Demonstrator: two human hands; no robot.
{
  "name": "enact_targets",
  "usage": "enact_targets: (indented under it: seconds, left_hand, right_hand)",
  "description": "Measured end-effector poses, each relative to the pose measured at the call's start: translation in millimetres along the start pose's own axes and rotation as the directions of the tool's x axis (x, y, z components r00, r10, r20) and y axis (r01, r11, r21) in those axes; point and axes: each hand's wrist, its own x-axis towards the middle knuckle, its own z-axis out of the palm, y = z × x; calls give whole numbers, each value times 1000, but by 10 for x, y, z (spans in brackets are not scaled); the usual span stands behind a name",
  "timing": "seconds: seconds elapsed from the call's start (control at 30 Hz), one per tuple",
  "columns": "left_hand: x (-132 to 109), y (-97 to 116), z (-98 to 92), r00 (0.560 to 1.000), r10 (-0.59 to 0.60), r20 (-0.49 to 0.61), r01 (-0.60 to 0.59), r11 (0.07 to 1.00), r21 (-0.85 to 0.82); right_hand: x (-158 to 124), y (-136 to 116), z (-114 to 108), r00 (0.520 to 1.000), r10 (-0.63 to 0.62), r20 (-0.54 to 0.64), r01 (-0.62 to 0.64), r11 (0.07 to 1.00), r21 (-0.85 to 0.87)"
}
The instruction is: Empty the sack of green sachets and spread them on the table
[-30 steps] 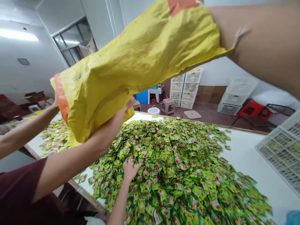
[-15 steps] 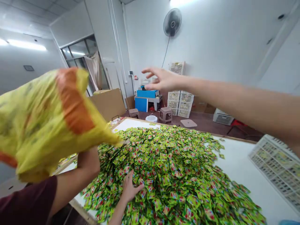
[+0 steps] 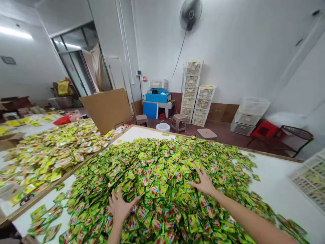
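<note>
A big heap of small green and yellow packets (image 3: 165,176) covers the white table (image 3: 276,189) in front of me. My left hand (image 3: 120,207) lies flat on the near side of the heap, fingers spread, holding nothing. Further right and a little deeper in, my right hand (image 3: 204,183) also rests palm down on the packets with its fingers apart. Neither hand grips a packet.
A second table (image 3: 38,159) on the left carries more yellow packets. A white crate (image 3: 311,176) sits at the table's right edge. A cardboard sheet (image 3: 108,109) stands behind the tables. Stacked white crates (image 3: 193,91), stools and a wall fan (image 3: 190,13) are at the back.
The yellow sack and the other person's maroon-sleeved arm have left the view. My right arm has come down from the air and its hand now lies on the heap.
</note>
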Motion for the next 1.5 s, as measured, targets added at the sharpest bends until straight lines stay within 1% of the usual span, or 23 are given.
enact_targets:
  seconds: [0.07,0.13,0.2,0.23,0.3,0.4,0.47,0.5,0.57,0.7,0.77,0.87,0.93,0.97,1.07,1.13,1.2,1.37,1.5]
  left_hand:
    - [54,174,149,998,58,-11,-57,996,62]
    - [59,330,310,998,63,-19,-60,989,139]
    - [66,437,453,997,59,-57,-44,973,226]
    - [85,472,510,995,65,-76,-43,964,263]
    - [161,513,597,992,89,-93,-56,949,311]
    - [333,540,680,989,131,-68,-101,937,334]
    - [443,548,721,988,148,-49,-122,932,342]
    - [489,551,739,988,151,-45,-126,930,346]
    - [568,553,767,987,153,-47,-127,928,351]
    - [682,561,791,985,168,-45,-143,929,340]
    - [719,570,786,983,174,-53,-147,932,332]
    - [748,591,753,982,177,-70,-145,934,328]
    - [765,611,717,984,170,-56,-143,934,328]
    - [777,623,699,987,159,-39,-138,935,327]
    - [839,659,669,994,110,13,-109,941,322]
    - [900,679,676,996,88,20,-90,942,323]
    - [971,695,697,997,75,10,-75,945,318]
    - [1213,732,770,996,85,-5,-80,951,299]
    - [1543,757,829,993,120,-12,-109,939,327]
  right_hand:
    - [161,-115,232,1000,7,-2,-7,999,-47]
    - [273,-206,427,999,-18,31,21,997,-80]
    - [333,-244,601,999,-42,21,43,997,-69]
    - [347,-245,682,999,-52,-13,51,997,-49]
    - [361,-223,829,991,-60,-118,62,998,12]
    - [382,-185,1004,960,-51,-275,87,989,119]
    - [408,-191,1073,941,-42,-335,103,981,167]
    - [422,-208,1087,937,-33,-347,100,979,179]
    - [441,-273,1072,943,-10,-333,74,981,182]
    - [379,-484,935,977,44,-209,-21,993,113]
    - [288,-592,883,993,14,-120,-8,998,54]
    - [152,-711,881,999,-44,-14,44,999,23]
    - [118,-760,901,998,-50,24,50,998,24]
    - [126,-777,907,998,-54,24,53,998,21]
    - [225,-820,893,997,-76,-28,75,997,-10]
    - [328,-861,866,994,-92,-64,90,995,-35]
    - [447,-933,839,990,-116,-75,112,992,-58]
    - [799,-1252,820,970,-219,-103,212,975,-73]
    - [1088,-1564,885,970,-226,-89,221,974,-57]
